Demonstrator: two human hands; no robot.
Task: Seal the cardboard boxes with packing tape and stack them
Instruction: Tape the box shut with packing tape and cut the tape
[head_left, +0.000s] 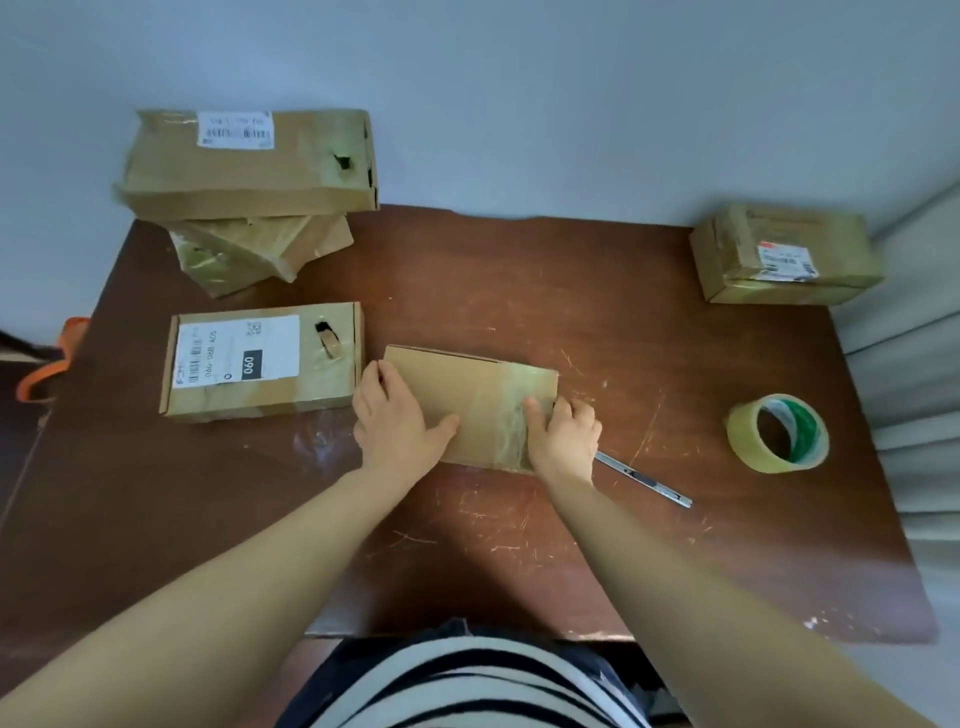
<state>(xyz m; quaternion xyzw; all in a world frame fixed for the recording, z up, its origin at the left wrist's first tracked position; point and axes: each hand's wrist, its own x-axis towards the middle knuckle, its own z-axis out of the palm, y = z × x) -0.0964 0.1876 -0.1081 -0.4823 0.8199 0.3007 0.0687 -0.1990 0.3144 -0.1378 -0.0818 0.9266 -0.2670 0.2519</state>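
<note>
A flat cardboard box (470, 387) lies mid-table with a strip of clear tape across its right part. My left hand (397, 423) lies flat on the box's left end, fingers straight. My right hand (563, 434) presses on the taped right end, thumb on top and fingers bent over the edge. The roll of packing tape (776, 434) stands on the table to the right, apart from both hands. A stack of two taped boxes (249, 166) sits at the back left.
A labelled box (262, 361) lies just left of my left hand. Another box (784, 254) sits at the back right corner. A metal utility knife (644, 478) lies beside my right wrist. The brown table (493, 545) ends near my body; a wall stands behind.
</note>
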